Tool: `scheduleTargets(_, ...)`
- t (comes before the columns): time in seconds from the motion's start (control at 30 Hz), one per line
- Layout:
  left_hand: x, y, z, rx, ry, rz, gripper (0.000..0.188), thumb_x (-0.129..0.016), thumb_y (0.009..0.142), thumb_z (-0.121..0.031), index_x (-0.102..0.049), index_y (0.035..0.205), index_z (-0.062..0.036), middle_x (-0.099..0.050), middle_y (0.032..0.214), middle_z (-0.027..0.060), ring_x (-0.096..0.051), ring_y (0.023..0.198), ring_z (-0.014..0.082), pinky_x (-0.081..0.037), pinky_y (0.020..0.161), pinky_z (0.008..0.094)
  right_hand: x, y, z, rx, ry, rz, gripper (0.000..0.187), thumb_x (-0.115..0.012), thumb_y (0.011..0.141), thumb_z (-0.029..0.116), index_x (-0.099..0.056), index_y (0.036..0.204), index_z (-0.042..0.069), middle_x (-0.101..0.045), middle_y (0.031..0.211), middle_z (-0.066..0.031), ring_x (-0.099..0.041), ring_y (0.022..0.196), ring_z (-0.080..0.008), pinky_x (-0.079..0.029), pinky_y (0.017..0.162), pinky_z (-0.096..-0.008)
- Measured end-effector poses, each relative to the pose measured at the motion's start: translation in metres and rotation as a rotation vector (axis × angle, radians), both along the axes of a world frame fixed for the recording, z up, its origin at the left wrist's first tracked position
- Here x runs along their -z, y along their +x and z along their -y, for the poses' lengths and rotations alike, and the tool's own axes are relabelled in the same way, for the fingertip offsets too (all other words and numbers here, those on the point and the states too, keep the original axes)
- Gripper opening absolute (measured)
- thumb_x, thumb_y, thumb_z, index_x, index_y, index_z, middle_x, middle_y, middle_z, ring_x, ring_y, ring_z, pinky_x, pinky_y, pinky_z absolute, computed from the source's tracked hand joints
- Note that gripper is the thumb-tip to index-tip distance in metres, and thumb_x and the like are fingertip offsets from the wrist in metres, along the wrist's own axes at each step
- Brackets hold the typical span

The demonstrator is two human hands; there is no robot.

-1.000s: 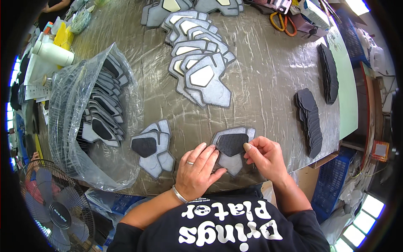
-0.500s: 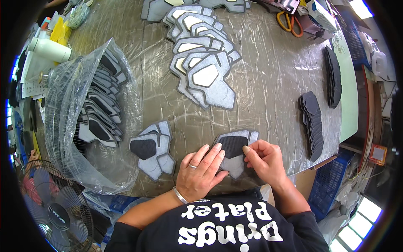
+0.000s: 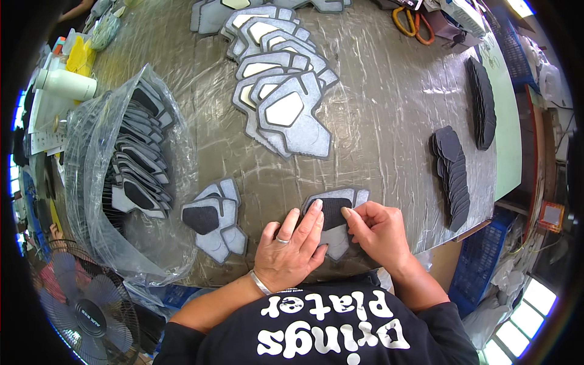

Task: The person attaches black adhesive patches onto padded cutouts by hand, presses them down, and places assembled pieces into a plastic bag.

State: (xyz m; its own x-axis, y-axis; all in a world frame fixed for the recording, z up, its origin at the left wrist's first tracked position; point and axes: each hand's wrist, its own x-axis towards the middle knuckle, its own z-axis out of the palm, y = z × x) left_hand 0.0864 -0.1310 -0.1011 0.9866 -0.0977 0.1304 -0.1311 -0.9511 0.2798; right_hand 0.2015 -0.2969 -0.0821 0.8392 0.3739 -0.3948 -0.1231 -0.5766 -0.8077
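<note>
On the near side of the table lies a grey, dark-edged cut piece [image 3: 335, 238], with a black textured patch [image 3: 336, 212] in its recess. My left hand [image 3: 286, 250] lies over its left side, fingers stretched out, fingertips at the patch's left edge. Thumb and forefinger of my right hand [image 3: 382, 236] are pinched together at the patch's right edge. Part of the piece is hidden under both hands. To the left lie overlapping grey pieces [image 3: 214, 242], the top one with a black patch [image 3: 201, 219] in it.
Grey pieces with pale openings [image 3: 298, 137] overlap in a row farther away. An open clear plastic bag [image 3: 182, 201] of patched pieces stands left. Black patch stacks [image 3: 451, 176] lie right, orange-handled scissors [image 3: 424, 30] at the far right. A fan [image 3: 88, 310] stands beside the table.
The view has shifted slightly, so the table things sit a little farther left. My right hand stays pinched at the patch's edge, and my left hand still rests on the piece.
</note>
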Motion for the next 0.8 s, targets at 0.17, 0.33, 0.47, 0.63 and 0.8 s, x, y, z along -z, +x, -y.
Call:
scheduleTargets(0.17,0.001,0.001,0.001,-0.020,-0.063,-0.005,0.058,-0.072,0.076,-0.033,-0.059,0.126,-0.0073,-0.050,0.145,0.0057,-0.045,0.122,0.0232,-0.035,0.094,0.0371,0.002,0.000,-0.001,0.016,0.012,-0.009,0.025,-0.075,0.087,0.017,-0.064,0.072,0.000,-0.060,0.052,-0.0084,-0.055,0.042,-0.0124,-0.042,0.043,-0.0280)
scheduleTargets(0.33,0.000,0.000,0.001,-0.029,-0.045,0.005,0.058,-0.072,0.076,-0.033,-0.058,0.127,-0.0081,-0.051,0.145,0.0051,-0.046,0.121,0.0234,-0.035,0.093,0.0372,-0.002,0.004,-0.003,-0.131,-0.114,0.269,0.026,-0.075,0.085,0.018,-0.061,0.069,0.004,-0.058,0.052,-0.0127,-0.056,0.041,-0.0251,-0.042,0.042,-0.0329)
scheduleTargets(0.47,0.000,0.002,0.001,-0.029,-0.062,0.002,0.059,-0.072,0.077,-0.033,-0.057,0.128,-0.0090,-0.051,0.145,0.0041,-0.046,0.122,0.0235,-0.034,0.094,0.0379,0.000,0.005,0.001,-0.162,-0.122,0.282,0.028,-0.075,0.085,0.018,-0.060,0.068,0.004,-0.058,0.051,-0.0120,-0.057,0.041,-0.0259,-0.043,0.042,-0.0336)
scheduleTargets(0.63,0.000,0.001,0.001,-0.033,-0.056,0.015,0.059,-0.071,0.077,-0.033,-0.056,0.128,-0.0090,-0.050,0.146,0.0038,-0.045,0.123,0.0240,-0.034,0.095,0.0384,0.008,0.004,0.006,-0.094,-0.008,0.084,0.026,-0.072,0.088,0.018,-0.062,0.070,0.001,-0.058,0.051,-0.0116,-0.057,0.041,-0.0210,-0.043,0.043,-0.0316)
scheduleTargets(0.8,0.001,0.001,0.001,-0.038,-0.058,0.021,0.058,-0.071,0.077,-0.033,-0.056,0.128,-0.0089,-0.050,0.146,0.0036,-0.045,0.124,0.0240,-0.033,0.095,0.0385,-0.004,0.012,0.004,-0.087,0.055,-0.178,0.023,-0.067,0.093,0.014,-0.065,0.077,-0.003,-0.062,0.059,-0.0036,-0.056,0.049,-0.0056,-0.044,0.043,-0.0226)
